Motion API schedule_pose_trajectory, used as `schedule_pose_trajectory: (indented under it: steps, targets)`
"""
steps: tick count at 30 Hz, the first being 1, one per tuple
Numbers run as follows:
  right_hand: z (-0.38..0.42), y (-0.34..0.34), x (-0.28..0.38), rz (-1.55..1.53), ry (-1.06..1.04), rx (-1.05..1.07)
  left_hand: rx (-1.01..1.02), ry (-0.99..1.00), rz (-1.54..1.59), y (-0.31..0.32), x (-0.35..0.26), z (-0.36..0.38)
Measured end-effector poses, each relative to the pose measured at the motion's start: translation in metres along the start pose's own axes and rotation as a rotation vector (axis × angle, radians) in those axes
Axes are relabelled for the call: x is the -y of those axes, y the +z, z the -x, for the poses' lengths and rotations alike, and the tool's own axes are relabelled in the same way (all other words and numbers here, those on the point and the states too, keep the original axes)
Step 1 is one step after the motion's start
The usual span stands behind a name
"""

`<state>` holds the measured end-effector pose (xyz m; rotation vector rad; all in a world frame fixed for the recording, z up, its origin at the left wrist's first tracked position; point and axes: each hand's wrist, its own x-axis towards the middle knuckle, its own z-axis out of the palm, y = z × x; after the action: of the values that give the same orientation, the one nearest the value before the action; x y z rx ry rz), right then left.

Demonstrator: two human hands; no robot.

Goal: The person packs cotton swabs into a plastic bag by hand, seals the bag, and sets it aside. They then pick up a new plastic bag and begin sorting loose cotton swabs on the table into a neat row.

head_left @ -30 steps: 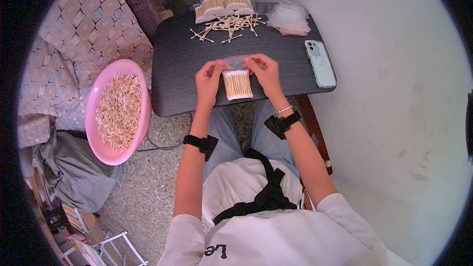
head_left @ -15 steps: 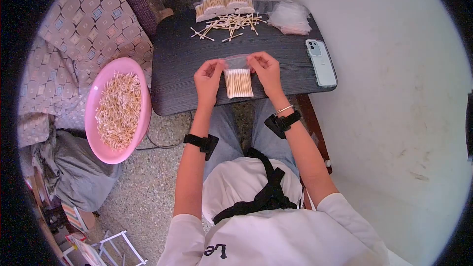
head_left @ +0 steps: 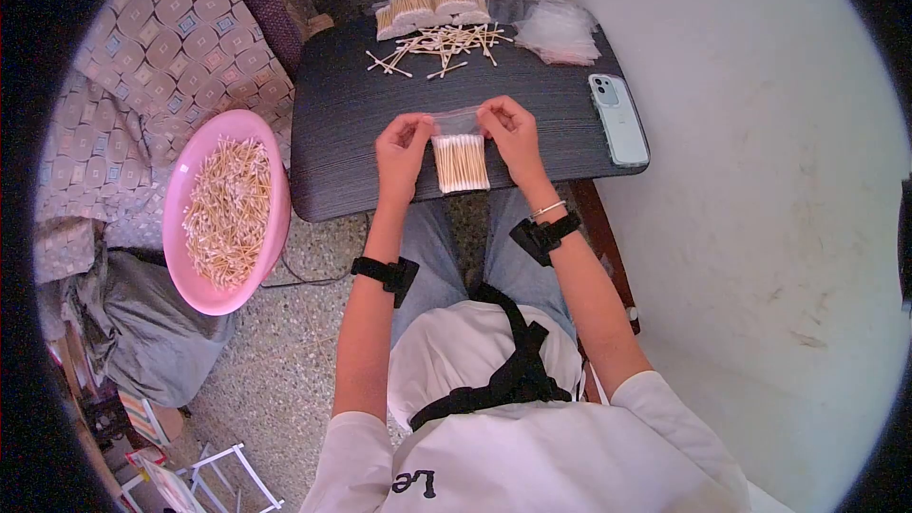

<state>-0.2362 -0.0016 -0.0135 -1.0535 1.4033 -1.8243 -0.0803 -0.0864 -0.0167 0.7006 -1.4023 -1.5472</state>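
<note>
A clear plastic bag of cotton swabs (head_left: 462,163) hangs upright between my hands near the front edge of the dark table. My left hand (head_left: 403,147) pinches the bag's upper left corner. At the upper right corner my right hand (head_left: 511,138) pinches it the same way. The swabs stand side by side in the bag's lower part, under a see-through top strip. Beyond my hands lie loose swabs (head_left: 454,40), with several filled bags (head_left: 413,8) behind them.
Flat clear bags (head_left: 559,34) are stacked at the table's back right. A pale phone (head_left: 619,122) lies at the right edge of the table (head_left: 342,133). Left of the table is a pink basin (head_left: 175,228) full of swabs. A white wall (head_left: 741,133) rises at the right.
Both hands still hold the bag's top corners. They have barely moved, and the rest of the scene looks the same.
</note>
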Motion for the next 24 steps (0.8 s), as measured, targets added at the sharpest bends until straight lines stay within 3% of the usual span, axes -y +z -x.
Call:
schedule_pose_trajectory:
  steps: [11,24]
  targets:
    - [0.0027,0.0068,0.0038,0.236,-0.032,0.066,0.095,-0.046,-0.008,0.0021,-0.0027,0.0011]
    - [0.0004,0.0045,-0.0053,0.142,-0.041,0.055,0.114,-0.044,-0.016,0.0009,-0.0011,0.0005]
